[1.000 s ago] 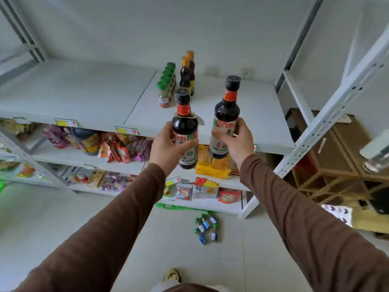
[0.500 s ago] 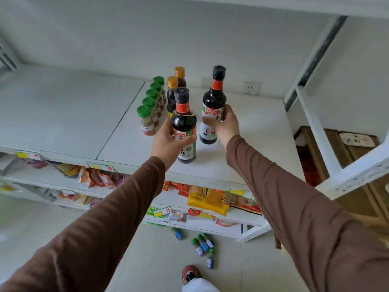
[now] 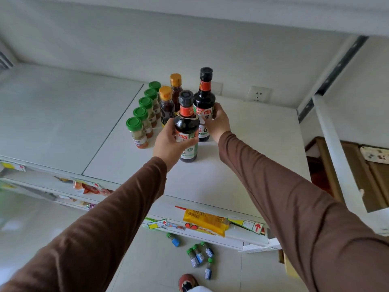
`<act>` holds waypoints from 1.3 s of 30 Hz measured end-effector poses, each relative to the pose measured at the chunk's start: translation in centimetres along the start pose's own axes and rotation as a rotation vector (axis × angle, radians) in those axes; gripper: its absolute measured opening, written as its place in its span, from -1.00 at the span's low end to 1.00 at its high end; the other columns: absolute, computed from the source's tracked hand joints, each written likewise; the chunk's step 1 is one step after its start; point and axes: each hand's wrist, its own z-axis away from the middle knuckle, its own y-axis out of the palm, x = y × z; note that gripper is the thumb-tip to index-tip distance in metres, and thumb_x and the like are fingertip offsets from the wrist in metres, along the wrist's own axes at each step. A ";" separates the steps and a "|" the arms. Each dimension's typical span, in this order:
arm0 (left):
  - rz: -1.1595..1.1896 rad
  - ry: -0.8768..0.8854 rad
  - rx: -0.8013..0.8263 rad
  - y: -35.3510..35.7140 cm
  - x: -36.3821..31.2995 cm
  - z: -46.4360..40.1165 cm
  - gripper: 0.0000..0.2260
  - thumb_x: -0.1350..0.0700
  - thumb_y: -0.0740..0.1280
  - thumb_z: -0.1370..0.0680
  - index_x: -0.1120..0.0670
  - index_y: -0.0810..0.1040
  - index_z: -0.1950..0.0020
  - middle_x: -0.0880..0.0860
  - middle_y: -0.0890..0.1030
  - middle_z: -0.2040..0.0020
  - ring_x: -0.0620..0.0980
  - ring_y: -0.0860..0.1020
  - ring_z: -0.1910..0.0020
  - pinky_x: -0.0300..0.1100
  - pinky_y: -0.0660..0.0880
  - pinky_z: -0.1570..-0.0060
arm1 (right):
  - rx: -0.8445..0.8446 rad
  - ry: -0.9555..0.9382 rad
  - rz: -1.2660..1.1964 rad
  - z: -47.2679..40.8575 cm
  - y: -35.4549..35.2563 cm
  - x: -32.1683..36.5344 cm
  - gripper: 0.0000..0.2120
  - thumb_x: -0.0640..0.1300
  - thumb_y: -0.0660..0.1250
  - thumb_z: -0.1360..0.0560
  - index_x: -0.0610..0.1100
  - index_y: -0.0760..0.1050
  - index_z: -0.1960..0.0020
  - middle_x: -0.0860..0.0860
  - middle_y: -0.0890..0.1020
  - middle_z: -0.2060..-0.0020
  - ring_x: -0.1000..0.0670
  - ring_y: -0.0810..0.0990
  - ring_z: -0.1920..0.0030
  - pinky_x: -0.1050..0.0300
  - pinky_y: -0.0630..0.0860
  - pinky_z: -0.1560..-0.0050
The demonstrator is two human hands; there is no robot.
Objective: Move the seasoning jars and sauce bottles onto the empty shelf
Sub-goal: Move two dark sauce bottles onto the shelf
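my left hand (image 3: 168, 142) is wrapped round the body of the near soy bottle (image 3: 187, 131), thumb across its label; my right hand (image 3: 219, 121) curls round the far soy bottle (image 3: 203, 106) from its right side. both bottles stand upright on the shelf (image 3: 242, 165), roughly mid-depth on the right panel, the near one toward the front edge, the far one just behind it; whether their bases are fully seated i cannot tell. left of them: two orange-capped bottles (image 3: 167, 106) in a short file, then a row of five green-lidded spice jars (image 3: 137, 131) running front to back beside the panel seam. progress, my judgement: nine items on the shelf counting these two, placement of this pair nearly done, release pending. left to do: five small green-capped bottles with blue labels (image 3: 197, 255) lie on the floor below the shelf's front edge. writing: soy labels carry chinese characters, red neck bands, no brand legible; jar labels too small to read. red arrows show on the price tags (image 3: 257, 226) along the lower shelf's front edge.
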 end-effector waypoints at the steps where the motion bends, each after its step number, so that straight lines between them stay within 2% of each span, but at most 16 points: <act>1: 0.003 0.001 0.002 0.1 0.0 -0.2 -0.50 0.03 0.60 -0.35 -0.04 0.50 -0.22 -0.14 0.66 -0.10 -0.18 0.61 -0.10 -0.12 0.54 -0.17 | 0.001 -0.001 0.002 -0.3 0.0 0.0 -0.57 0.00 0.53 -0.37 -0.04 0.47 -0.16 0.14 0.66 0.07 0.13 0.63 0.06 0.11 0.57 0.01; 4: 0.007 0.001 -0.007 0.4 -0.1 -0.6 -0.51 0.05 0.60 -0.36 -0.02 0.49 -0.22 -0.14 0.65 -0.10 -0.19 0.61 -0.10 -0.13 0.53 -0.17 | 0.003 -0.009 0.022 -0.8 0.1 -0.1 -0.58 0.00 0.51 -0.39 -0.03 0.46 -0.18 0.16 0.65 0.09 0.15 0.62 0.07 0.16 0.51 0.05; 10: -0.012 -0.008 0.018 0.6 -0.1 -1.2 -0.50 0.06 0.60 -0.36 0.00 0.47 -0.22 -0.14 0.65 -0.12 -0.19 0.60 -0.12 -0.10 0.52 -0.22 | -0.019 -0.033 0.104 -1.5 0.5 -0.5 -0.63 0.01 0.46 -0.42 -0.02 0.45 -0.17 0.11 0.66 0.05 0.01 0.64 0.03 0.01 0.57 -0.08; 13: -0.055 0.011 -0.004 0.7 -0.4 -1.3 -0.47 0.01 0.61 -0.35 0.02 0.45 -0.21 -0.16 0.63 -0.11 -0.22 0.57 -0.10 -0.14 0.52 -0.17 | -0.009 -0.043 0.110 -1.5 0.5 -0.7 -0.61 -0.04 0.47 -0.40 -0.02 0.44 -0.17 0.12 0.65 0.08 0.05 0.63 0.07 -0.01 0.59 -0.06; 15: -0.094 0.028 -0.027 0.9 -0.5 -1.2 -0.44 -0.04 0.61 -0.34 0.01 0.44 -0.23 -0.13 0.62 -0.13 -0.16 0.57 -0.11 -0.14 0.50 -0.14 | 0.025 -0.041 0.093 -1.3 0.3 -0.7 -0.55 -0.07 0.50 -0.38 -0.04 0.44 -0.21 0.10 0.66 0.05 0.10 0.62 0.06 0.02 0.58 -0.07; 18: -0.124 0.037 -0.046 1.1 -0.4 -1.2 -0.43 -0.06 0.61 -0.34 0.01 0.43 -0.23 -0.09 0.62 -0.16 -0.08 0.58 -0.12 -0.11 0.51 -0.13 | 0.083 -0.034 0.102 -0.9 -0.5 -1.2 -0.41 -0.12 0.52 -0.39 -0.04 0.42 -0.37 0.05 0.64 -0.18 0.03 0.59 -0.17 0.00 0.52 -0.26; 20: -0.126 0.038 -0.055 1.2 -0.4 -1.2 -0.45 -0.04 0.60 -0.35 0.02 0.43 -0.22 -0.07 0.63 -0.16 -0.07 0.58 -0.12 -0.11 0.52 -0.13 | 0.093 -0.024 0.118 -0.4 -1.2 -1.6 -0.28 -0.11 0.54 -0.40 0.00 0.33 -0.48 0.03 0.53 -0.36 -0.01 0.48 -0.35 -0.02 0.42 -0.37; 22: -0.128 0.035 -0.065 1.4 -0.5 -1.1 -0.46 -0.03 0.60 -0.36 0.03 0.43 -0.21 -0.07 0.63 -0.17 -0.07 0.58 -0.12 -0.11 0.52 -0.13 | 0.072 0.004 0.110 0.3 -2.0 -2.1 -0.23 -0.10 0.54 -0.42 -0.02 0.26 -0.53 -0.04 0.44 -0.44 -0.05 0.42 -0.42 -0.06 0.38 -0.41; 24: -0.118 0.028 -0.066 1.5 -0.5 -1.2 -0.46 -0.01 0.59 -0.37 0.03 0.42 -0.22 -0.08 0.62 -0.17 -0.07 0.58 -0.13 -0.10 0.52 -0.14 | 0.036 0.013 0.117 1.5 -2.7 -2.6 -0.26 -0.10 0.53 -0.43 -0.04 0.27 -0.52 -0.08 0.44 -0.43 -0.05 0.42 -0.42 -0.07 0.38 -0.42; 28: -0.073 -0.033 -0.013 0.9 0.3 -0.5 -0.34 0.02 0.60 -0.35 0.02 0.37 -0.36 -0.04 0.60 -0.24 -0.04 0.57 -0.21 0.02 0.51 -0.27 | -0.005 0.013 0.189 5.3 -4.1 -3.3 -0.31 -0.08 0.52 -0.44 -0.07 0.31 -0.48 -0.07 0.47 -0.41 -0.02 0.44 -0.40 0.00 0.39 -0.41; 31: -0.084 -0.067 0.026 0.0 1.2 2.1 -0.25 0.05 0.60 -0.37 0.01 0.31 -0.46 0.02 0.52 -0.37 -0.02 0.48 -0.33 -0.01 0.39 -0.38 | -0.004 0.004 0.267 9.2 -4.9 -3.3 -0.34 -0.07 0.48 -0.48 -0.09 0.30 -0.49 -0.06 0.45 -0.44 -0.01 0.41 -0.43 0.08 0.35 -0.42; 34: -0.224 -0.071 0.045 -1.8 2.0 6.0 -0.21 0.01 0.56 -0.42 0.04 0.22 -0.55 0.08 0.39 -0.50 0.06 0.38 -0.45 -0.06 0.32 -0.41 | 0.000 -0.001 0.413 14.2 -4.9 -2.6 -0.36 -0.04 0.43 -0.51 -0.08 0.27 -0.51 -0.04 0.42 -0.46 -0.03 0.39 -0.45 0.10 0.32 -0.43; 39: -0.468 -0.005 0.116 -6.8 3.1 15.2 -0.27 0.01 0.50 -0.48 0.05 0.23 -0.56 0.11 0.33 -0.52 0.11 0.34 -0.46 -0.03 0.28 -0.43 | 0.068 -0.045 0.665 25.3 -3.0 -1.0 -0.37 0.00 0.38 -0.53 -0.06 0.24 -0.53 -0.06 0.36 -0.48 -0.10 0.29 -0.47 0.05 0.26 -0.45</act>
